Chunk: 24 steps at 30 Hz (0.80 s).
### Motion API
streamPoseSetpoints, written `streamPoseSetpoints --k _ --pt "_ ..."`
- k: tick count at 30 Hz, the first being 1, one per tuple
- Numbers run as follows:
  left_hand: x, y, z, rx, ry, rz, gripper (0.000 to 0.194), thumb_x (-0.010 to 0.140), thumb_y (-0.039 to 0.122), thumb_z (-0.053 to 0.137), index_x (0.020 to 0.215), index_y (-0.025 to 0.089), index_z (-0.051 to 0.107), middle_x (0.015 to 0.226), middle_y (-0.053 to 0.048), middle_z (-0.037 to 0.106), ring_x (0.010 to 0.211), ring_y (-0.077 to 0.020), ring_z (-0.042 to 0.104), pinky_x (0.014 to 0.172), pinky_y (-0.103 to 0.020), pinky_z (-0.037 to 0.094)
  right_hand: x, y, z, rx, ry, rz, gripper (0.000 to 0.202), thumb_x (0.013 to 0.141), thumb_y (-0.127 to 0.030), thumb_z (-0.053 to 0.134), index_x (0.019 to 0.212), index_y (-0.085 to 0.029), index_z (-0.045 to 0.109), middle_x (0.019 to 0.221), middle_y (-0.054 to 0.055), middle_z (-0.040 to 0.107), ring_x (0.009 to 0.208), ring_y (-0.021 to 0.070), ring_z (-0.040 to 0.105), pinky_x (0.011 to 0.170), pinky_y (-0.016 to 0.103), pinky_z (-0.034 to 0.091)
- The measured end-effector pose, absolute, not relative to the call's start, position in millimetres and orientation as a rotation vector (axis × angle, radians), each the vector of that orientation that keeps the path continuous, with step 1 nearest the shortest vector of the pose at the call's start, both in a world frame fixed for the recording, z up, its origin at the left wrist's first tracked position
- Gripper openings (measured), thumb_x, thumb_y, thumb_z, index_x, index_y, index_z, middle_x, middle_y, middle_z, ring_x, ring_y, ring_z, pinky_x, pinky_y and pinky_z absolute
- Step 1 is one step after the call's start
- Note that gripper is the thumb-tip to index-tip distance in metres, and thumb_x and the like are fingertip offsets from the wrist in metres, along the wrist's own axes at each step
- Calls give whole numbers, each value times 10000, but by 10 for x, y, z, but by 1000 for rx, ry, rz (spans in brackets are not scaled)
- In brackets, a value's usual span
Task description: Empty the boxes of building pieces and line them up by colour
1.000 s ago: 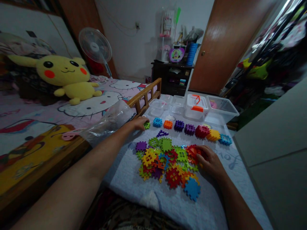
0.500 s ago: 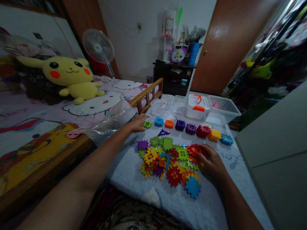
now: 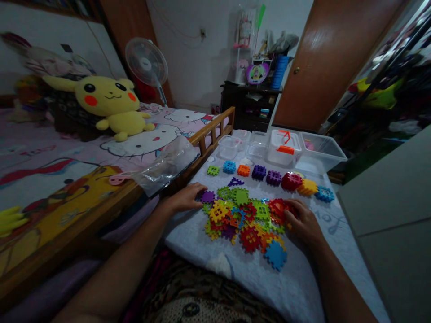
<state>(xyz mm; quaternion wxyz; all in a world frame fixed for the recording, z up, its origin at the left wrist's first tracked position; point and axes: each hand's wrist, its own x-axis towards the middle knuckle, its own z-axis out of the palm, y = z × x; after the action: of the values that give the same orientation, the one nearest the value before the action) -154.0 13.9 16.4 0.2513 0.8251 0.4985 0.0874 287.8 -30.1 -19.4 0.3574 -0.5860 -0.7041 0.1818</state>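
A loose pile of colourful plastic building tiles with toothed edges lies in the middle of the cloth-covered table. My left hand [image 3: 186, 197] is at the pile's left edge, fingers apart around a purple square tile [image 3: 208, 196], with no grip on it visible. At the right edge my right hand [image 3: 302, 220] rests with its fingers loosely spread by a red tile [image 3: 278, 210]; its fingertips partly cover that edge. Behind the pile runs a row of sorted stacks, from a green tile [image 3: 213, 170] through purple stacks [image 3: 259, 172] to a blue stack [image 3: 325, 194].
Clear plastic boxes [image 3: 230, 146] stand along the table's far side, one with an orange-handled lid [image 3: 285, 142]. To the left are a wooden bed rail [image 3: 215, 129], a crumpled plastic bag [image 3: 168, 166] and a yellow plush toy [image 3: 116, 110]. A pale cabinet [image 3: 393, 197] borders the right.
My left hand has left the green tile in the row and come back toward me to the purple square tile. My right hand stays by the red tile. The view has shifted slightly.
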Motion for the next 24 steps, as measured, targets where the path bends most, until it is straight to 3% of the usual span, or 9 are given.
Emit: streamPoseSetpoints --k 4,9,14,24 --pt "-1512 187 121 2160 1355 278 585 698 222 674 1275 215 575 1277 -107 602 1157 -247 594 1027 -367 466 2883 -294 -196 -1520 -1815 469 322 833 -417 565 1031 -204 704 1056 98 675 951 258 642 874 402 514" --pt "-1494 248 160 2135 1329 184 510 671 255 696 1173 197 628 1093 -54 599 1007 -221 618 938 -330 504 2877 -294 -189 -1524 -1849 477 336 846 -415 554 1058 -201 703 1065 95 673 954 253 644 864 386 512" --pt "-1498 248 209 2147 1357 229 532 677 307 692 1185 159 632 1099 -73 573 1038 -236 612 967 -341 497 2866 -302 -181 -1530 -1829 477 338 838 -414 556 1053 -201 705 1065 99 676 951 255 646 865 390 513" --pt "-1283 268 351 2207 1315 504 504 710 313 716 1198 220 632 1140 -61 606 1060 -230 632 982 -360 516 2863 -290 -187 -1509 -1836 488 319 837 -392 558 1046 -199 704 1066 101 679 962 261 646 870 400 514"
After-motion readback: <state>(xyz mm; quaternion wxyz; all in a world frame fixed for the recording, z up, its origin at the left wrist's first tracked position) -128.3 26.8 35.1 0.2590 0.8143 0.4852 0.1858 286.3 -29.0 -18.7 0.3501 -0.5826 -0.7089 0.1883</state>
